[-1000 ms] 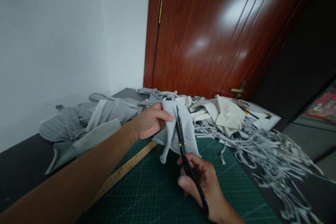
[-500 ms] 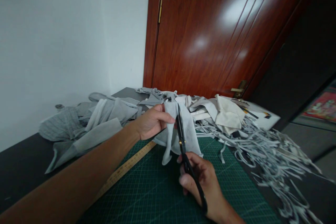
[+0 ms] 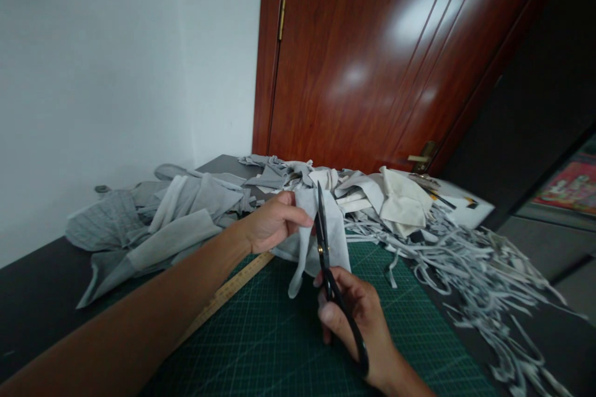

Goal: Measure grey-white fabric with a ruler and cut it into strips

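My left hand (image 3: pixel 274 221) pinches the upper part of a light grey piece of fabric (image 3: pixel 336 237), holding it up above the cutting mat. A narrow strip of the same fabric hangs down below my fingers on the left. In my right hand (image 3: pixel 356 316) are black-handled scissors (image 3: pixel 323 248), gripped by their handles with the blades pointing up and away. The blades lie across the fabric, close to my left fingertips, and look nearly closed. My right fingers are wrapped round the handle loops.
A green cutting mat (image 3: pixel 261 335) covers the table, with a wooden ruler (image 3: pixel 233 288) across it. Grey fabric pieces (image 3: pixel 186 217) are heaped at the left. Cream cloth (image 3: pixel 405 198) and a tangle of thin fabric strips (image 3: pixel 484 285) lie right. A wooden door (image 3: pixel 372 62) stands behind.
My left hand and the fabric have dropped slightly, and the hanging strip sits a little lower. The scissors remain at the fabric, with their blade tips slightly higher in view.
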Demonstrator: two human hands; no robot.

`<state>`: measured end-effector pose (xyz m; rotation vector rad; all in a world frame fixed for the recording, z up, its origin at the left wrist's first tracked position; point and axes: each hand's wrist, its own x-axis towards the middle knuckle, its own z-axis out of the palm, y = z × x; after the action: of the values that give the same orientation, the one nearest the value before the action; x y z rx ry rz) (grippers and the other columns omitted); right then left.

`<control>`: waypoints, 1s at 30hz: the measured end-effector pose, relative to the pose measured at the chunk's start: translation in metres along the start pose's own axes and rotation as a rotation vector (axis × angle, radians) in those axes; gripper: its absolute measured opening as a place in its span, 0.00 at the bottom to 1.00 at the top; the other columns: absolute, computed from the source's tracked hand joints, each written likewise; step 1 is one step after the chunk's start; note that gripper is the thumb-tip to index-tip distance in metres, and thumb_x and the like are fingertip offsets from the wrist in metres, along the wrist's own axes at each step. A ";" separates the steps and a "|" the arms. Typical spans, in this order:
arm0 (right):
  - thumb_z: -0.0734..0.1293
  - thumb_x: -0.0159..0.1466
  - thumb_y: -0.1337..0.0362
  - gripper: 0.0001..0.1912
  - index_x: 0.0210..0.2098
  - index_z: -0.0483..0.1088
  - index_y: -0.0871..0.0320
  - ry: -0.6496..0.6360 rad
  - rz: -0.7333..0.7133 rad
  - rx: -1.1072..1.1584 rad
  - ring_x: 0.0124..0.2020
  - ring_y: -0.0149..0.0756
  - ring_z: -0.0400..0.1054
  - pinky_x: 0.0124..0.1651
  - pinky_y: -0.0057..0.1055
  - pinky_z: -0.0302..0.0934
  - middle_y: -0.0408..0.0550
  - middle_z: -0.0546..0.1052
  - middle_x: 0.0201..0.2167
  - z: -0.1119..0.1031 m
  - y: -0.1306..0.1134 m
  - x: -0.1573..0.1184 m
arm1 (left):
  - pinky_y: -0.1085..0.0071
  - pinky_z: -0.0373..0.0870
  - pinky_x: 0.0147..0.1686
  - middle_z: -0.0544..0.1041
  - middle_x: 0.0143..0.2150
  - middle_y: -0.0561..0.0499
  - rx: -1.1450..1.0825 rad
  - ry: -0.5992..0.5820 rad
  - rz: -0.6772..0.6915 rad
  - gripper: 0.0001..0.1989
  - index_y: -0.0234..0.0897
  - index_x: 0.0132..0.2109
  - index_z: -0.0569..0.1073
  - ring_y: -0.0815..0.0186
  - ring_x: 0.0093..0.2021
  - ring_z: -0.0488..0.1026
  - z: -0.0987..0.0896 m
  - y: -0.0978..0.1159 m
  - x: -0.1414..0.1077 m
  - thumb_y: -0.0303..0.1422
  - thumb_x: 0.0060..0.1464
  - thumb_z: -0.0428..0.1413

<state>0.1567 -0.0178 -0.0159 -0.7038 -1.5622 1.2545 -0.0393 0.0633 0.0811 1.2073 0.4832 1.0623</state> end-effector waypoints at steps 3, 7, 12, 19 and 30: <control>0.81 0.60 0.41 0.27 0.41 0.76 0.57 0.019 -0.003 -0.010 0.19 0.27 0.60 0.21 0.21 0.58 0.36 0.69 0.22 0.000 -0.002 0.000 | 0.71 0.75 0.33 0.83 0.28 0.48 0.002 0.006 0.002 0.08 0.33 0.30 0.81 0.67 0.26 0.77 0.001 0.001 -0.001 0.23 0.36 0.68; 0.83 0.58 0.45 0.25 0.39 0.77 0.57 0.053 0.025 -0.038 0.16 0.25 0.59 0.19 0.20 0.55 0.35 0.68 0.19 0.001 -0.005 0.001 | 0.72 0.74 0.32 0.81 0.26 0.50 0.001 0.007 0.003 0.09 0.33 0.30 0.81 0.68 0.25 0.75 0.001 0.002 -0.002 0.23 0.35 0.67; 0.84 0.57 0.47 0.24 0.38 0.78 0.58 0.068 0.085 -0.030 0.14 0.25 0.59 0.18 0.20 0.55 0.34 0.69 0.16 0.005 -0.005 0.001 | 0.70 0.76 0.36 0.83 0.30 0.47 0.013 0.004 -0.020 0.11 0.32 0.31 0.81 0.66 0.29 0.77 0.002 -0.004 0.001 0.25 0.34 0.68; 0.83 0.59 0.47 0.23 0.39 0.77 0.58 0.131 -0.040 -0.010 0.13 0.25 0.60 0.17 0.20 0.57 0.35 0.70 0.16 -0.012 -0.017 0.009 | 0.67 0.75 0.40 0.85 0.38 0.42 0.393 -0.095 -0.104 0.10 0.34 0.36 0.83 0.61 0.37 0.79 -0.014 0.040 -0.014 0.31 0.43 0.70; 0.74 0.69 0.45 0.21 0.45 0.76 0.57 0.505 -0.278 -0.209 0.14 0.31 0.65 0.20 0.27 0.58 0.37 0.74 0.16 -0.091 -0.048 0.009 | 0.65 0.75 0.38 0.81 0.36 0.45 0.451 -0.020 0.102 0.08 0.35 0.35 0.76 0.60 0.36 0.80 0.049 0.053 0.091 0.22 0.48 0.66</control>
<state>0.2438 0.0106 0.0322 -0.8267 -1.3192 0.6483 0.0208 0.1153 0.1661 1.6517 0.6746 1.0569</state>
